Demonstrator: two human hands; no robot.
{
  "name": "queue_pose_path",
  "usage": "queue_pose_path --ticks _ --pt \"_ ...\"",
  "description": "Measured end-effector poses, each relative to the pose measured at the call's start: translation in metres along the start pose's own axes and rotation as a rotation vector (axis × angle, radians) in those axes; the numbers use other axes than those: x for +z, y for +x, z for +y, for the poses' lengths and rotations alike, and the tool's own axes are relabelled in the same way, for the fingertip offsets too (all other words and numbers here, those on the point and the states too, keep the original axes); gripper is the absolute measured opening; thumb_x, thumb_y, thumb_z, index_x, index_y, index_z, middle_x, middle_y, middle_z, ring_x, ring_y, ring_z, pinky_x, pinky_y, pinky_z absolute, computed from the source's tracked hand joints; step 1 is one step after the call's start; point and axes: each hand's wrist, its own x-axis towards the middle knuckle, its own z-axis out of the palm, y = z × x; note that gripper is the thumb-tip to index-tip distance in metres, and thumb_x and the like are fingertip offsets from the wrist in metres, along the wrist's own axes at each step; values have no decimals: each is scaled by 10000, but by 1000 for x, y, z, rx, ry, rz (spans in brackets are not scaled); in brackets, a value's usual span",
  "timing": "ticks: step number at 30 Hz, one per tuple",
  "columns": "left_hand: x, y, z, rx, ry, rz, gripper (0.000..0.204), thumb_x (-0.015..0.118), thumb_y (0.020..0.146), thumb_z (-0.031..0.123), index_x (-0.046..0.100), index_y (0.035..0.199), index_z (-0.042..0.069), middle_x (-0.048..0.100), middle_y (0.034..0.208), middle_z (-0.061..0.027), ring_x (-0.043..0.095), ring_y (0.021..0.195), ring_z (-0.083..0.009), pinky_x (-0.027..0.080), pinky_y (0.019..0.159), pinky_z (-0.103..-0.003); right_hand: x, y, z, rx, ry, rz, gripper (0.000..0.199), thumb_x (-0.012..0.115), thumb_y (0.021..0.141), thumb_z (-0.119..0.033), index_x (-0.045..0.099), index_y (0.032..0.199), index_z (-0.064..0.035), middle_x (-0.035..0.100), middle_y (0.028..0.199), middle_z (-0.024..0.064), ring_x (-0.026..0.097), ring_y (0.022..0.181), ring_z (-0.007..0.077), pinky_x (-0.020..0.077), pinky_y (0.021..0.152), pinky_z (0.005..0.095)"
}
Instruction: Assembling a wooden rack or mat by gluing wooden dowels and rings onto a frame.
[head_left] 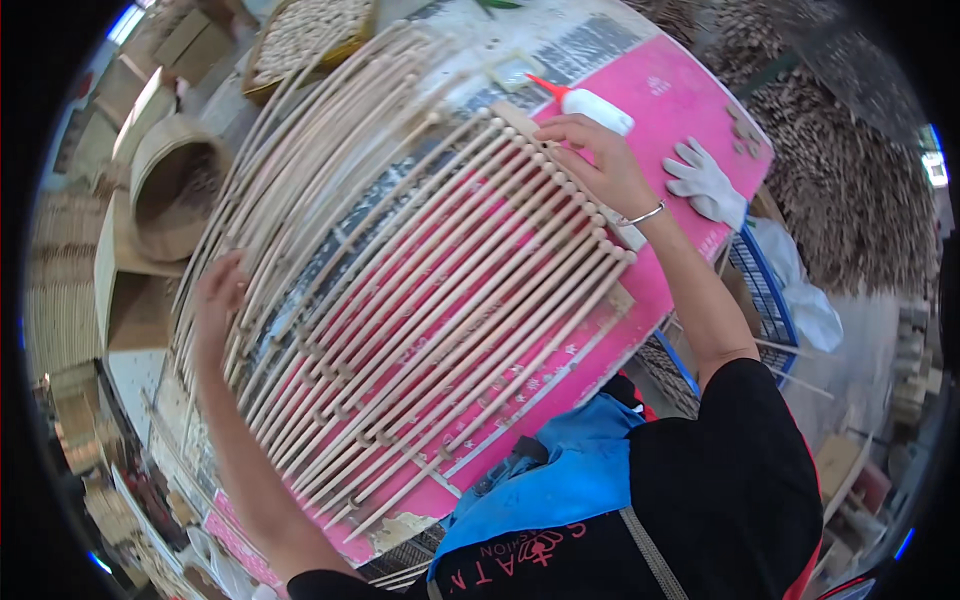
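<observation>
A row of long thin wooden sticks (440, 290) with round knobs on their right ends lies slantwise across the pink tabletop. Small brown rings sit on several sticks towards their lower left ends. My right hand (595, 160) is at the knobbed ends, its bent fingers and thumb closed over a pale wooden strip (515, 122) that runs beside the knobs. My left hand (218, 295) is at the left end of a second, looser bundle of sticks (300, 180). Its fingers look bent but are smeared, and any grip there is unclear.
A white glue bottle (597, 110) with a red nozzle lies just beyond my right hand. To the right are a white glove (705, 183) and a blue basket (765, 290). A box of small pale pieces (310, 40) stands at the back left, near a cardboard drum (180, 190).
</observation>
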Motion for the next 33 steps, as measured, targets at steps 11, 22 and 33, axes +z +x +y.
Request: queue_pose_path --ticks 11,22,33 --pt "23 -80 72 -17 61 17 357 602 1054 171 656 1387 57 640 839 36 457 640 -8 345 560 -179 -48 -135 -2 344 -40 171 225 665 956 -94 744 1158 -36 702 1072 86 669 903 163 542 822 319" --pt "121 -224 50 21 -170 138 347 596 1048 65 660 1389 54 667 863 19 489 659 -13 389 580 -180 -21 -130 -21 -58 -429 -9 75 719 882 -192 721 953 -169 596 908 21 598 911 225 441 785 401" --pt "86 -185 14 285 371 351 311 570 1026 7 682 1317 12 702 1058 -125 658 893 -224 519 815 -317 -15 -129 -9 19 -474 94 60 691 845 -133 691 902 -150 601 878 30 601 888 239 418 781 411"
